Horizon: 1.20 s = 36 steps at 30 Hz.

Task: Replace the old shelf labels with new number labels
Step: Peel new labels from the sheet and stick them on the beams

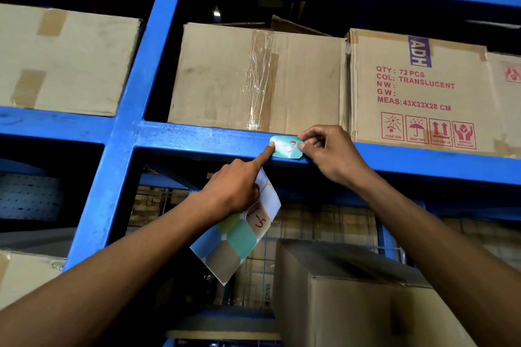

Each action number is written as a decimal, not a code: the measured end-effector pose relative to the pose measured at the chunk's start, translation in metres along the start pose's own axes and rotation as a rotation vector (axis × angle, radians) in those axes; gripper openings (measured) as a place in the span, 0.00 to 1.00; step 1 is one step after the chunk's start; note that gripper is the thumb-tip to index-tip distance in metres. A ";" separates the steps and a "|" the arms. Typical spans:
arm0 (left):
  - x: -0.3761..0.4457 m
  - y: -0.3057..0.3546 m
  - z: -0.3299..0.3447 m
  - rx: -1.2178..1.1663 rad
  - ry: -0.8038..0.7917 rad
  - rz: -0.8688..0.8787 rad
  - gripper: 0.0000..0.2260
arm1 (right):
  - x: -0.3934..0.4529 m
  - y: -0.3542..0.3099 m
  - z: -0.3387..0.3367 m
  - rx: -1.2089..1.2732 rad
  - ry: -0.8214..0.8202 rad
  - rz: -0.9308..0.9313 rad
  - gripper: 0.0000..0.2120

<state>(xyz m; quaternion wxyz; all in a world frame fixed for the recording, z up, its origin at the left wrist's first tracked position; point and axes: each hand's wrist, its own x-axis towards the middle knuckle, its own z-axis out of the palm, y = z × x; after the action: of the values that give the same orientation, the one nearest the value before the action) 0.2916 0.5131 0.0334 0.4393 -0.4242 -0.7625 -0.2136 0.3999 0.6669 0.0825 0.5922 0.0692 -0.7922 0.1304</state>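
A green label [286,147] with red writing ending in "3" lies on the front edge of the blue shelf beam [197,139]. My left hand [234,186] presses its left end with the index finger, while its other fingers hold a sheet of coloured stickers [242,236] that hangs below; one sticker reads "1-5". My right hand [329,152] pinches the label's right end between thumb and finger.
Cardboard boxes [253,76] stand on the shelf above the beam, one printed "QTY: 72 PCS" [417,90]. A blue upright [124,110] rises at left. Another box [352,296] sits close below right, under my right forearm.
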 end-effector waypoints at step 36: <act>0.000 -0.001 -0.008 0.078 -0.063 0.066 0.39 | 0.002 -0.014 0.012 -0.121 0.188 0.243 0.17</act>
<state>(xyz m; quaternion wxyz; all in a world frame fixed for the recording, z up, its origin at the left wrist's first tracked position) 0.2951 0.5068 0.0379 0.4378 -0.4382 -0.7695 -0.1558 0.3923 0.6505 0.0827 0.6466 -0.0754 -0.7423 0.1589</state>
